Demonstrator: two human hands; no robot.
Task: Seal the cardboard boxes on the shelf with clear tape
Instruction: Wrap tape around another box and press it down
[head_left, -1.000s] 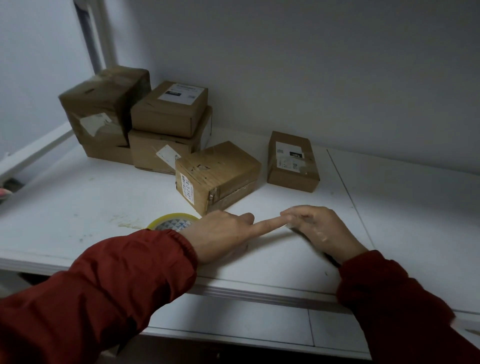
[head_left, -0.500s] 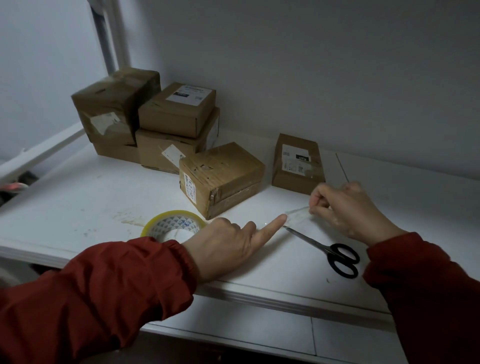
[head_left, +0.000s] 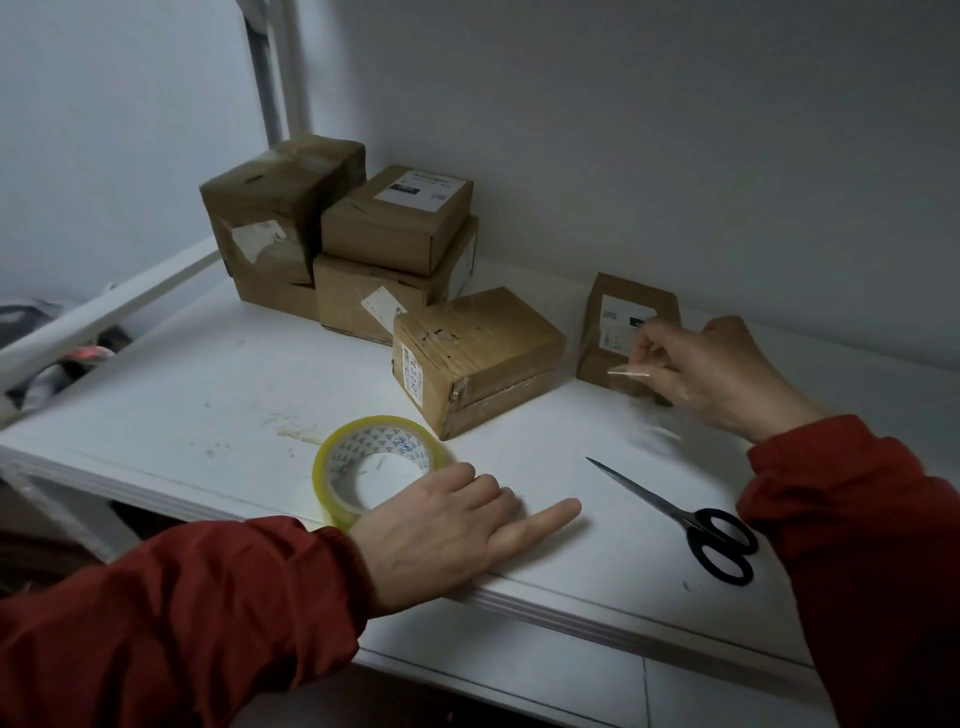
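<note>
My right hand (head_left: 711, 374) pinches a short strip of clear tape (head_left: 630, 370) and holds it in the air just in front of a small flat cardboard box (head_left: 618, 306) by the back wall. My left hand (head_left: 452, 525) rests on the white shelf (head_left: 182, 405) near its front edge, index finger stretched out, other fingers curled, holding nothing. A roll of clear tape (head_left: 374, 465) lies flat right behind that hand. A mid-sized cardboard box (head_left: 478, 353) sits in the middle of the shelf.
Black scissors (head_left: 691, 525) lie shut on the shelf between my hands, blades pointing left. Several more cardboard boxes (head_left: 353, 244) are stacked at the back left against the wall. A white rail (head_left: 104, 317) runs along the left side.
My right hand lifted the tape strip off my left index finger and carried it up and back toward the small box. My left hand stayed on the shelf.
</note>
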